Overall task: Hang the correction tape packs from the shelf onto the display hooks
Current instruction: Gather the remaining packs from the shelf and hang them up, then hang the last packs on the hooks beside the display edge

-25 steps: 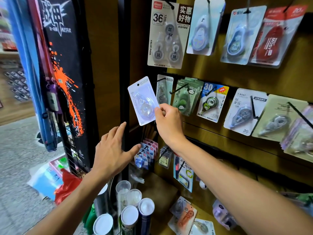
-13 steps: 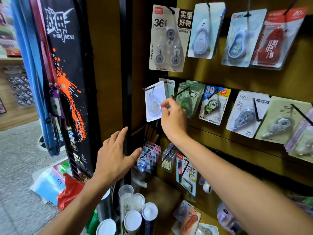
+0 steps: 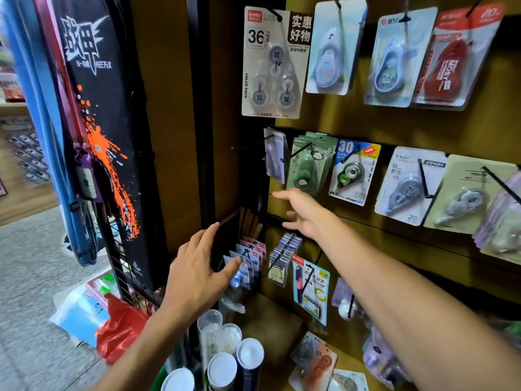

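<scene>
Wood-brown panel (image 3: 366,122): back wall of the display, set with rows of black hooks carrying carded packs
Left hand (image 3: 197,272): low and near, left of the display; palm facing away, fingers straight and spread, thumb stretched right toward small cards (image 3: 248,258) on a low hook; holds nothing
Left forearm: runs from the bottom edge up and right to the wrist
Right hand (image 3: 304,213): higher and farther in, just below the middle row; fingers loosely extended and pointing left, palm toward the panel; holds nothing
Right forearm: bare, crosses from the lower right corner up and left to the hand
Correction tape pack (image 3: 275,155): clear-fronted card hanging at the far left of the middle row, turned almost edge-on, above the right hand and apart from its fingertips
Display hook (image 3: 251,145): black wire prong with its tip pointing out and left; the pack hangs on it near the panel
Green packs (image 3: 310,165): stack just right of the hung pack, on the next hook
Blue and yellow pack (image 3: 353,172): marked 30, right of the green stack
Value pack (image 3: 273,63): upper row, marked 36, above the hung pack
Red pack (image 3: 451,66): upper row, far right
Loose packs (image 3: 315,359): lying flat on the shelf at bottom, near the right forearm
White-capped tubes (image 3: 225,359): upright, bottom centre, below the left hand
Black banner (image 3: 98,142): orange splatter print, standing at left of the display
</scene>
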